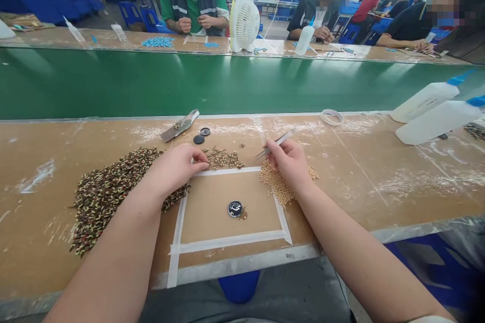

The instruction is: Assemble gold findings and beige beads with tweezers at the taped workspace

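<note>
My right hand (290,161) is closed on metal tweezers (278,141) whose tips point left toward a scatter of small gold fittings (223,158). It rests over a pile of cream beads (278,184). My left hand (178,166) is pinched shut at the top left corner of a white taped rectangle (178,222); what its fingertips hold is too small to name. A dark round disc (235,208) lies inside the rectangle. A large heap of leopard-patterned pieces (104,194) lies under and left of my left wrist.
Two black discs (202,135) and a metal tool (180,125) lie beyond the fittings. A tape ring (332,117) and two white squeeze bottles (435,111) are at right. A green conveyor belt (227,86) runs across; people work beyond it beside a white fan (244,19).
</note>
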Tool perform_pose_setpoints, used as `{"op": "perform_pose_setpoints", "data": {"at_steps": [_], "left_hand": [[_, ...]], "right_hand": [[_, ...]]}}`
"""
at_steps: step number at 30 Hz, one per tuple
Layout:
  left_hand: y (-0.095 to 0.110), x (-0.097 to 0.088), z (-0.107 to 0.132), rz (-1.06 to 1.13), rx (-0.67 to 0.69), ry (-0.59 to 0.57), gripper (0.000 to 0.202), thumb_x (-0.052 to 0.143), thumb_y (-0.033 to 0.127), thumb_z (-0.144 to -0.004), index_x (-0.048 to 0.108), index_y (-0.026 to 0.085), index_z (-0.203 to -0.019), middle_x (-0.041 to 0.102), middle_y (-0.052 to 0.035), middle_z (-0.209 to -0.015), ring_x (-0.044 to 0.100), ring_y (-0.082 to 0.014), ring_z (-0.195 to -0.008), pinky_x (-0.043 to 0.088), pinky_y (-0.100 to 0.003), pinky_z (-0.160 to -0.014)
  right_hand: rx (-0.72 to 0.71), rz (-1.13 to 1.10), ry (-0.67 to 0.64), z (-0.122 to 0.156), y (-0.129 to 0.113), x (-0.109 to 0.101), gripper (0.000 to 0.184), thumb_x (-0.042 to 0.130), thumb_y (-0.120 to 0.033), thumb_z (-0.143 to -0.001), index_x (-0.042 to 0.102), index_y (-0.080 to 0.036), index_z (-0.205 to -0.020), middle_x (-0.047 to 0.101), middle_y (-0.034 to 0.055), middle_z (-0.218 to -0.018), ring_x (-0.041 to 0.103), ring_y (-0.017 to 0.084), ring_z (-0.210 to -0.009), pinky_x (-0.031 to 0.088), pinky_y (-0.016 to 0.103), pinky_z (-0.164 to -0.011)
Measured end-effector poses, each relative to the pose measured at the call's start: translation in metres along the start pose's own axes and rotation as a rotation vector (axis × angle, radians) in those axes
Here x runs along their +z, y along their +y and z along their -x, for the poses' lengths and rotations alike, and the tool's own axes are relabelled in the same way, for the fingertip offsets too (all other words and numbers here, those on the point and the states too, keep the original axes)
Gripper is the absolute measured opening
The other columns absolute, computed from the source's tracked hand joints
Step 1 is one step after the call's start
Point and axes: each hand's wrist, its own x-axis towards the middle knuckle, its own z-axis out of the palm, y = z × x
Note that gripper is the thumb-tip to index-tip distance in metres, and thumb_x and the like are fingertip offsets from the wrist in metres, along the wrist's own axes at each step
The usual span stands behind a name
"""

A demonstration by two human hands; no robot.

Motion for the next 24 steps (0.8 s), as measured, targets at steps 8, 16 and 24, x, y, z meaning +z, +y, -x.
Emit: {"op": "perform_pose_setpoints", "data": {"at_steps": [8,16,24], "left_hand": [[0.004,-0.002,0.003,-0.092,-0.06,0.033,0.02,0.069,0.043,-0.086,0.08,0.026,-0.088,0.077,-0.0053,-0.105,0.067,-0.0271,-0.089,0.04,-0.035,-0.068],[0.024,0.005,0.012,0.085,-0.005,0.319,0.027,0.068,0.049,-0.092,0.08,0.026,-0.096,0.075,-0.0051,-0.098,0.063,-0.0223,-0.077,0.041,-0.034,-0.067],[0.045,0.026,0.013,0.23,0.168,0.358,0.023,0.066,0.042,-0.096,0.079,0.023,-0.096,0.075,-0.003,-0.098,0.063,-0.0191,-0.082,0.043,-0.032,-0.074]], "right_hand": [[-0.164,0.377,-0.533,0.005,-0.01,-0.016,0.034,0.061,-0.037,-0.097,0.058,-0.019,-0.068,0.043,-0.0052,-0.06,0.04,0.011,-0.056,0.03,0.028,-0.056],[-0.283,0.442,-0.514,0.005,-0.007,-0.015,0.033,0.057,-0.038,-0.101,0.061,-0.018,-0.074,0.048,-0.0033,-0.065,0.045,0.012,-0.06,0.033,0.029,-0.059],[-0.275,0.484,-0.568,0.006,-0.007,-0.012,0.034,0.056,-0.041,-0.103,0.063,-0.018,-0.079,0.053,-0.0022,-0.067,0.048,0.013,-0.061,0.033,0.028,-0.06]]}}
